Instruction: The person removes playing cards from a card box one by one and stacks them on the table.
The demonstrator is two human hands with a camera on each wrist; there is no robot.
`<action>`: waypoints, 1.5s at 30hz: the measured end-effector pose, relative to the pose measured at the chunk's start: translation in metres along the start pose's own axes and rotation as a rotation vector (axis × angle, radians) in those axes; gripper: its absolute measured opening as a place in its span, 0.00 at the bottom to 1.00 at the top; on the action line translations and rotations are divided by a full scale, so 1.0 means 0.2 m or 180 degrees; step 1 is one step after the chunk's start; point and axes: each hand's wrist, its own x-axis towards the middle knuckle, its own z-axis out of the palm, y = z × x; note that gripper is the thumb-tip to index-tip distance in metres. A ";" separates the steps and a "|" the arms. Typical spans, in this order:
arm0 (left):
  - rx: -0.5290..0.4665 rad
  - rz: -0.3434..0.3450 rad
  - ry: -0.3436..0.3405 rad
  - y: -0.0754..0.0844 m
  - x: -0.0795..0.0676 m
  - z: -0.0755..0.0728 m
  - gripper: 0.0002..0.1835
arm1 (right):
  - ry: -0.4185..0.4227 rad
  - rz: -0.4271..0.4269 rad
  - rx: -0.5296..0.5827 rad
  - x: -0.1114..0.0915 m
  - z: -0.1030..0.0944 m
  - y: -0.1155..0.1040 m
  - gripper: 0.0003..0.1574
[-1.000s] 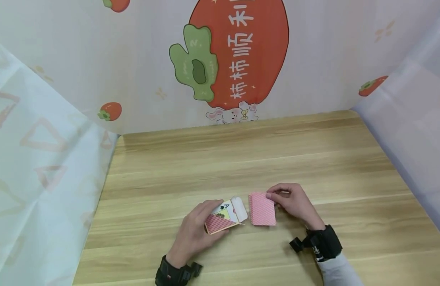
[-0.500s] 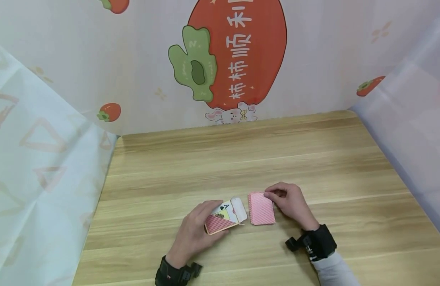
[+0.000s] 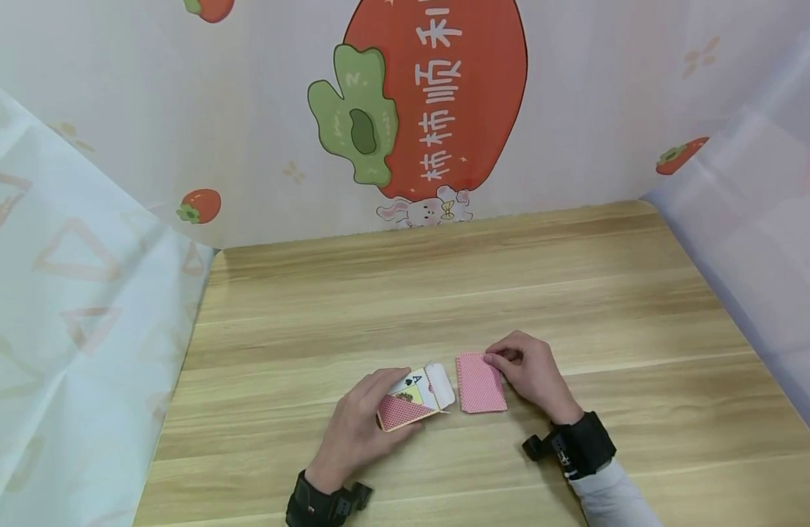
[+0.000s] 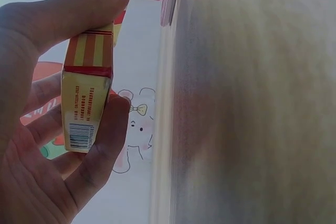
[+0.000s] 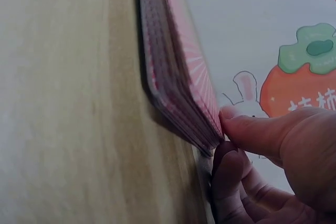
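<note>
My left hand [image 3: 358, 424] grips a playing-card box [image 3: 411, 406] with a red patterned back, an ace of spades face showing and its white end flap standing out. In the left wrist view the thumb and fingers wrap the box [image 4: 86, 87], whose yellow end carries a barcode. Just right of the flap, a stack of red-backed playing cards [image 3: 478, 388] lies on the table. Thumb and fingers of my right hand [image 3: 533, 369] pinch the stack's far right corner. Seen from the right wrist, the stack [image 5: 173, 72] is thick, its edges a little uneven.
The cards lie on a wood-grain table [image 3: 378, 300]. A white printed cloth [image 3: 266, 110] with persimmon drawings hangs behind it, and more cloth [image 3: 82, 315] stands along both sides. Each wrist wears a black strap with a small camera.
My right hand has shifted slightly left and away from me. The stack's upper card or cards, earlier offset to the right, now sit more squarely on it. The left hand and box hold still.
</note>
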 end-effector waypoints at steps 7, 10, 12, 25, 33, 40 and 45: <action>0.0012 0.0007 -0.0012 0.00 0.00 0.00 0.43 | 0.0006 -0.0018 -0.0027 0.01 0.00 0.00 0.02; -0.0004 -0.0012 -0.0043 0.00 0.00 0.00 0.43 | 0.0011 -0.0026 -0.0024 0.00 0.00 0.00 0.03; -0.0004 -0.0016 -0.0051 0.00 0.00 0.00 0.43 | 0.0024 -0.0046 -0.0032 0.00 0.00 0.00 0.03; 0.0070 0.0038 -0.0068 0.01 0.00 0.01 0.43 | -0.0136 -0.0196 0.0613 -0.04 0.02 -0.13 0.04; -0.0031 0.0213 0.0017 0.01 -0.01 0.01 0.43 | -0.1216 -0.0364 0.1477 -0.08 0.09 -0.22 0.14; -0.0173 0.0420 0.0093 0.03 0.00 0.02 0.43 | -0.1459 -0.0380 0.1698 -0.10 0.11 -0.24 0.14; -0.0198 0.0514 0.0115 0.04 0.00 0.02 0.42 | -0.1496 -0.0307 0.1745 -0.11 0.12 -0.26 0.14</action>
